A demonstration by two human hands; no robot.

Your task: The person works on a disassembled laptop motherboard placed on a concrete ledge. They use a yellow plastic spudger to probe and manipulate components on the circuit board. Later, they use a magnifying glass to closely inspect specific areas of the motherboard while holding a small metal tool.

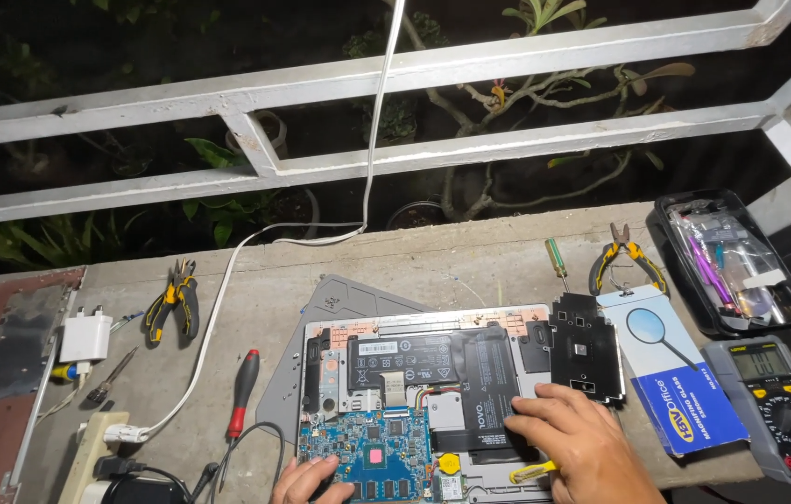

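Laptop [419, 411] lies opened, circuitry exposed

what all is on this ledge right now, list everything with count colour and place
opened laptop: 1, grey shell, black battery, blue board, centre
black panel: 1, right of laptop
pliers: 2, yellow-black handles; one left, the other back right
screwdrivers: 3; red-black left of laptop, green-yellow behind it, a dark one far left
multimeter: 1, grey-yellow, far right
blue-white box: 1, beside multimeter
black tray: 1, small tools inside, back right
white charger: 1, left
power strip: 1, bottom left
white cable: 1, runs over railing
left hand: on blue board
right hand: on battery, yellow tool beneath it
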